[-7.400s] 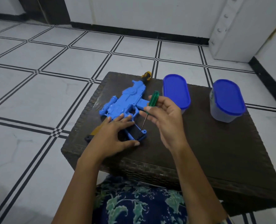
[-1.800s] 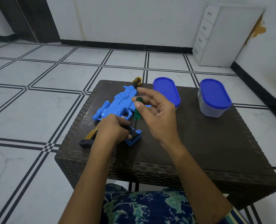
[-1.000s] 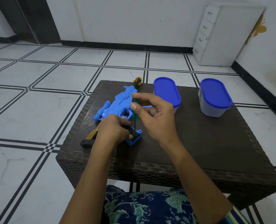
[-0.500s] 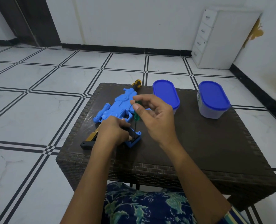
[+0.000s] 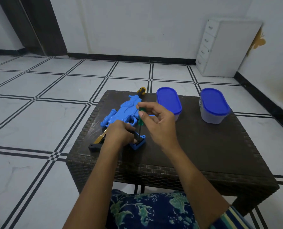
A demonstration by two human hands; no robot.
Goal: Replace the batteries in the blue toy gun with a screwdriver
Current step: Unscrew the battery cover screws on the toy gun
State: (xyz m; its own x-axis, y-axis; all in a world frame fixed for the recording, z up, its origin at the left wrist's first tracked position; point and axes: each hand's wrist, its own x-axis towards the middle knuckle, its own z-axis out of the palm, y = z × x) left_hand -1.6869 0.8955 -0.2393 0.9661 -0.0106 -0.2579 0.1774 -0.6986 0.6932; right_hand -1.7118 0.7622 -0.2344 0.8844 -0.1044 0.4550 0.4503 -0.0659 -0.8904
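The blue toy gun [image 5: 124, 111] lies on its side on the left part of the dark woven table [image 5: 203, 151]. My left hand [image 5: 119, 134] grips its handle near the blue base, fingers curled over it. My right hand [image 5: 157, 124] pinches the green handle of a screwdriver [image 5: 140, 118], which stands nearly upright. Its thin shaft runs down into the handle's end; the tip is hidden between my hands. A black and yellow tip [image 5: 141, 90] pokes out behind the gun's far end.
Two tubs with blue lids stand on the table's far side, one [image 5: 168, 100] just behind my right hand, one [image 5: 213, 105] near the right edge. A gold and black piece [image 5: 96, 143] lies at the left edge. White drawers [image 5: 220, 48] stand by the wall.
My right fingers have shifted on the green handle between frames, while the screwdriver stays upright on the gun's handle. My left hand keeps its grip. The camera has tilted up slightly.
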